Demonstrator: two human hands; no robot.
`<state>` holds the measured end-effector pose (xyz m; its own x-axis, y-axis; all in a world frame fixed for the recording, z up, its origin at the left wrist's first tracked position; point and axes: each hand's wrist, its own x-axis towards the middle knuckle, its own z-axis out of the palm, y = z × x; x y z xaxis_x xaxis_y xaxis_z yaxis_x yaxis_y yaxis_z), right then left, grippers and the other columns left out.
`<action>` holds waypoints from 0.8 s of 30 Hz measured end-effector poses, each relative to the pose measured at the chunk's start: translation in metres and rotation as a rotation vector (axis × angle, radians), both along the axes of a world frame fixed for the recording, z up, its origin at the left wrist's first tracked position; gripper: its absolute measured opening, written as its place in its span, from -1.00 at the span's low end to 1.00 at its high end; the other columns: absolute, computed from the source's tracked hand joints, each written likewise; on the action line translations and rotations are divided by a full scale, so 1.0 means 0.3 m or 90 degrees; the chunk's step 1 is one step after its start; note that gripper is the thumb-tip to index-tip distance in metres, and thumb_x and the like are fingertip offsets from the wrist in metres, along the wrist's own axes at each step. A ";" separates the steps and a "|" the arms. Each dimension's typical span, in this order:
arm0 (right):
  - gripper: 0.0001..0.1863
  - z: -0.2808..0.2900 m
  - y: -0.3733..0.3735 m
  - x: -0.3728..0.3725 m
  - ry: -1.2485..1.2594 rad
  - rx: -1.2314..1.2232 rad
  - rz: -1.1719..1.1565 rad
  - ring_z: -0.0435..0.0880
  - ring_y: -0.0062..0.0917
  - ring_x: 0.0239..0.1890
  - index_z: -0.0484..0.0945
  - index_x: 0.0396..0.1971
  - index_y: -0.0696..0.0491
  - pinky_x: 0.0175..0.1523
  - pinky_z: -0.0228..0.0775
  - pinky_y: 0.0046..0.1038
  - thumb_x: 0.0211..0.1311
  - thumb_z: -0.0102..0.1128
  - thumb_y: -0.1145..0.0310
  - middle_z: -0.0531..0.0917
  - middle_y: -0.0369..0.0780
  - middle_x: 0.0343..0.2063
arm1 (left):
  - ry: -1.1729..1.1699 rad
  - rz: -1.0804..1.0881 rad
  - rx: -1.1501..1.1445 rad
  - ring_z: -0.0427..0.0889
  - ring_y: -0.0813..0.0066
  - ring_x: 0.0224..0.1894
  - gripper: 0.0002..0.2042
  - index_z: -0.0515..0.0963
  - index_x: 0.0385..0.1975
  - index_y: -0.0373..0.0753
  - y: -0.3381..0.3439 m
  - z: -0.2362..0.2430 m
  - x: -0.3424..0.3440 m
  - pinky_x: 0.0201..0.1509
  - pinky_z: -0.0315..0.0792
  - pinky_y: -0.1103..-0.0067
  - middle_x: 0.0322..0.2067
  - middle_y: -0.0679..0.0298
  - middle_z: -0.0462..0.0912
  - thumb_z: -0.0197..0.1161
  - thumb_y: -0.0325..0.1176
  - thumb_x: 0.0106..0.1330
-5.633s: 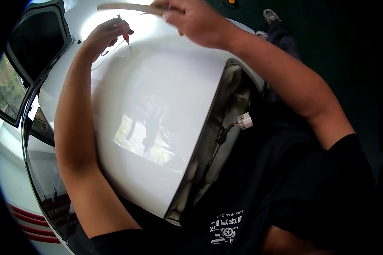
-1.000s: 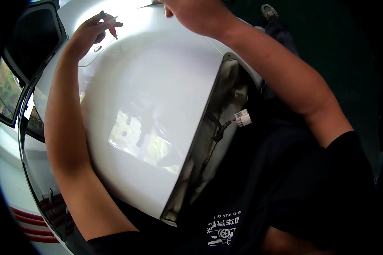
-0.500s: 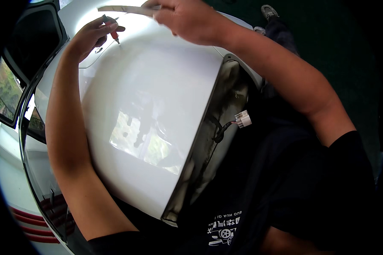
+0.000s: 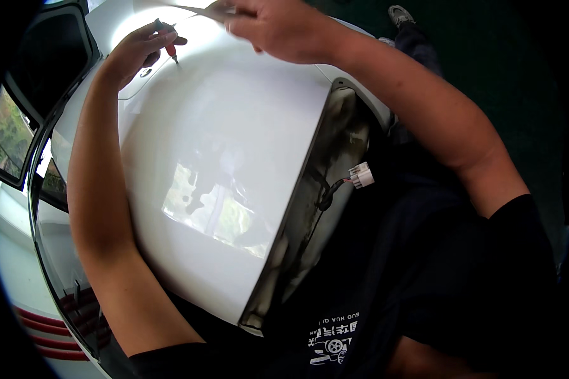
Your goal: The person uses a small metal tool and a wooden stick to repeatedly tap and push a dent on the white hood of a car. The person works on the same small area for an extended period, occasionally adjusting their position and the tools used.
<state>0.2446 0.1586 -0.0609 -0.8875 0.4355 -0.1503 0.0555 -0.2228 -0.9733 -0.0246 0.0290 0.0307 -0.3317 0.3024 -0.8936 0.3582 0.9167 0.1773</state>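
In the head view, the right hand point(image 4: 284, 28) and the long thin stick point(image 4: 199, 11) in it sit slightly higher than half a second ago, the stick's far end now up at the top edge; the left hand point(image 4: 139, 54) stays nearly where it was.

There is one stick and one red tool point(image 4: 171, 49), both in the upper left part of the frame, over one broad white car panel point(image 4: 221, 120). One pale plug point(image 4: 361, 175) hangs right of centre on dark wires point(image 4: 326, 197), beside the long opening along the panel's right edge. Two shoes show at upper right, one plain point(image 4: 401, 15), the other partly hidden, below dark trousers point(image 4: 420, 54). Four red bars point(image 4: 50, 328) line the lower left.

A bright glare lies behind both hands; with motion blur, it makes the stick's far end hard to read. The left forearm covers part of the panel's left side, and the dark shirt point(image 4: 385, 252) fills the lower right.

The left hand is bent over, fingers closed around the red tool, its tip pointing down; I cannot tell whether it touches the panel. The right hand grips the stick, its forearm slanting in from the right.
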 end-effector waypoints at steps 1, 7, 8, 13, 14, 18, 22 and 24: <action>-0.70 -0.001 -0.010 0.002 0.002 0.002 0.003 0.62 -0.48 -0.46 0.61 0.01 0.12 -0.28 0.47 -0.40 0.48 0.06 0.27 0.65 -0.17 -0.48 | 0.018 -0.001 0.002 0.13 0.74 -0.61 -0.74 0.61 -0.02 -0.19 -0.013 -0.001 0.005 -0.53 0.13 0.73 -0.06 0.20 0.78 0.15 -0.13 0.59; -0.71 -0.031 -0.015 -0.030 0.108 0.118 -0.170 0.63 -0.47 -0.49 0.61 0.01 0.12 -0.34 0.48 -0.41 0.49 0.05 0.29 0.67 -0.15 -0.47 | 0.033 -0.030 0.027 0.13 0.72 -0.60 -0.70 0.59 0.03 -0.20 -0.019 -0.019 -0.018 -0.50 0.15 0.72 -0.10 0.21 0.79 0.18 -0.10 0.57; -0.70 -0.033 -0.020 -0.033 0.130 0.171 -0.208 0.65 -0.45 -0.48 0.61 0.03 0.11 -0.33 0.50 -0.40 0.48 0.05 0.29 0.68 -0.14 -0.45 | 0.033 -0.018 0.016 0.13 0.72 -0.60 -0.70 0.59 0.03 -0.20 -0.020 -0.019 -0.006 -0.50 0.15 0.72 -0.10 0.21 0.79 0.19 -0.10 0.57; -0.68 -0.012 0.005 -0.014 0.055 0.020 -0.088 0.63 -0.45 -0.49 0.61 0.07 0.11 -0.30 0.50 -0.38 0.46 0.08 0.28 0.67 -0.14 -0.48 | 0.011 -0.026 0.016 0.19 0.71 -0.58 -0.66 0.58 0.07 -0.30 -0.016 -0.019 -0.021 -0.49 0.19 0.72 -0.10 0.18 0.78 0.19 -0.15 0.55; -0.67 -0.008 0.008 -0.014 0.058 0.022 -0.101 0.63 -0.45 -0.49 0.61 0.08 0.10 -0.29 0.50 -0.37 0.46 0.09 0.28 0.67 -0.14 -0.48 | 0.015 -0.033 0.019 0.19 0.71 -0.58 -0.67 0.58 0.06 -0.29 -0.017 -0.020 -0.019 -0.49 0.19 0.72 -0.10 0.18 0.78 0.19 -0.15 0.55; -0.65 -0.026 -0.030 -0.018 0.047 0.053 -0.084 0.64 -0.42 -0.47 0.61 0.09 0.11 -0.24 0.50 -0.36 0.46 0.07 0.24 0.68 -0.12 -0.46 | 0.007 0.020 0.015 0.17 0.72 -0.59 -0.67 0.58 0.03 -0.28 -0.020 -0.031 -0.001 -0.50 0.17 0.72 -0.09 0.17 0.78 0.19 -0.13 0.55; -0.62 -0.002 0.003 -0.008 0.004 -0.015 -0.037 0.70 -0.37 -0.38 0.62 0.11 0.10 -0.17 0.53 -0.36 0.48 0.04 0.21 0.73 -0.09 -0.36 | 0.016 -0.045 0.014 0.19 0.70 -0.57 -0.67 0.58 0.04 -0.29 -0.005 -0.024 0.000 -0.50 0.18 0.71 -0.11 0.17 0.78 0.19 -0.14 0.54; -0.62 -0.003 0.002 -0.015 0.013 -0.005 -0.019 0.72 -0.36 -0.34 0.62 0.11 0.11 -0.16 0.54 -0.37 0.49 0.05 0.21 0.74 -0.09 -0.33 | 0.019 -0.015 0.017 0.18 0.70 -0.57 -0.67 0.58 0.02 -0.29 -0.019 -0.024 0.013 -0.50 0.19 0.71 -0.12 0.18 0.78 0.20 -0.13 0.53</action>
